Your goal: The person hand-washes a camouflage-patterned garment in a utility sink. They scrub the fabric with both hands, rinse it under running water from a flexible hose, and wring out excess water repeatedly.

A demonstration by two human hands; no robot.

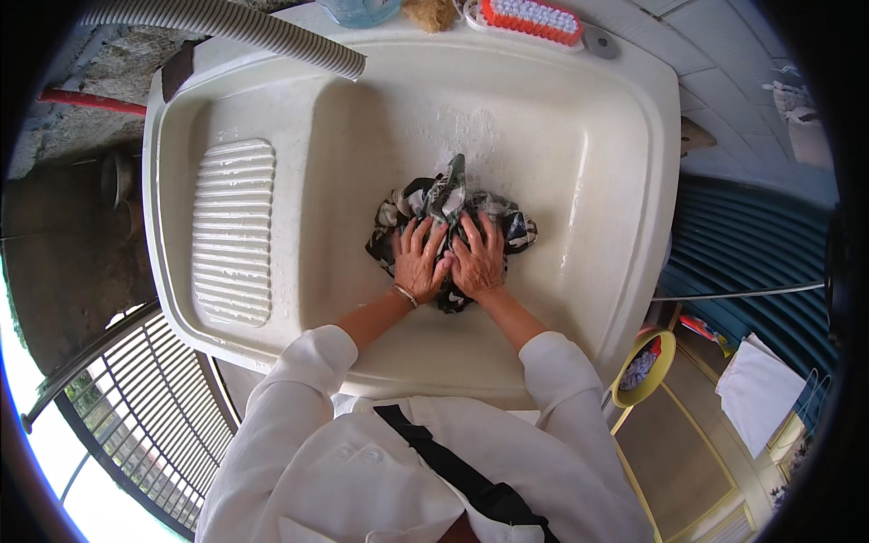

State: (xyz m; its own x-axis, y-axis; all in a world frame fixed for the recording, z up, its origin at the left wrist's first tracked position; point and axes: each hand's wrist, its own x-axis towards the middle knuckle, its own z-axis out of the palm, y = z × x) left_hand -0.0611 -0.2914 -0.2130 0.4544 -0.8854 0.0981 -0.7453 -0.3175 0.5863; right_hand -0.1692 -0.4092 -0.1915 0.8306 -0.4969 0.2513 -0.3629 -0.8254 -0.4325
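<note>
A wet, bunched garment (450, 192) with a black, white and green camouflage-like pattern lies in the deep basin of a cream laundry sink (620, 190). My left hand (418, 264) presses flat on its near left part, fingers stretched forward and a little apart. Beside it, my right hand (478, 258) rests on the cloth in the same way, the two thumbs close together. A thin bracelet circles my left wrist. Just beyond the garment, some white suds (466, 128) show on the basin floor.
A ribbed washboard (233, 233) is moulded into the sink's left side. A grey corrugated hose (244, 29) reaches over the far left corner. Along the back rim sit a bluish clear container (358, 9), a brown fibre scrubber (429, 13) and a red-and-white brush (532, 18). A yellow bucket (659, 373) stands right.
</note>
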